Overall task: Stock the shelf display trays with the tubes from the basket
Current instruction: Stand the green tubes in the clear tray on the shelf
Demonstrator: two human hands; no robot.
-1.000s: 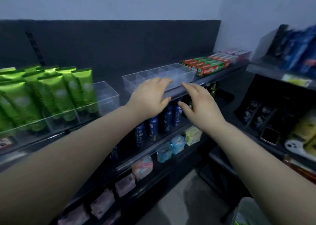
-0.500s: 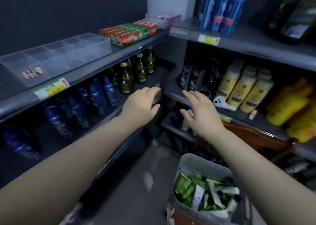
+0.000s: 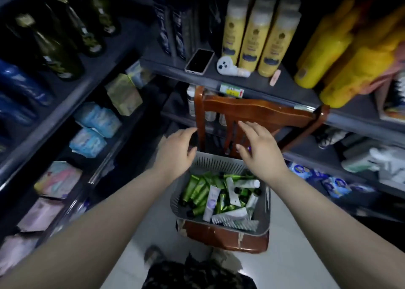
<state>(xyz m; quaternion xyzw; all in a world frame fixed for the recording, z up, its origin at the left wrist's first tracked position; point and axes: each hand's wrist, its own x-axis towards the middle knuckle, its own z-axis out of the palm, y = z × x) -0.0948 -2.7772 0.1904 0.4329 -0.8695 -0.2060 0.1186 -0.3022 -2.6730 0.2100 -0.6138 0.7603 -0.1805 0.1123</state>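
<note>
Tubes [image 3: 198,191], green and white, lie in a loose heap inside a grey slotted basket [image 3: 266,203], with several of their dark caps showing. Around them stand dark shelves: a left shelf unit [image 3: 72,100] running away at an angle and a right shelf unit [image 3: 274,87] across the back, the two meeting in a corner. A pale floor [image 3: 295,245] lies below.

A brown wooden chair [image 3: 258,111] stands against the right shelves with its curved backrest just under the shelf edge, and the basket sits on its seat.

The person's two bare forearms reach in from the bottom corners. The left hand [image 3: 177,152] and the right hand [image 3: 258,150] hover side by side above the far rim of the basket, in front of the chair's back slats. Both are empty, with fingers spread and loosely bent, and touch neither the tubes nor each other.

On the right shelf stand tall yellow bottles [image 3: 252,36], with blurred yellow containers [image 3: 341,58] further right. Dark glass bottles [image 3: 54,45] stand on the left unit, with blue-and-white soft packs [image 3: 94,130] on a lower level. A phone [image 3: 199,60] lies face up just beside the yellow bottles.
</note>
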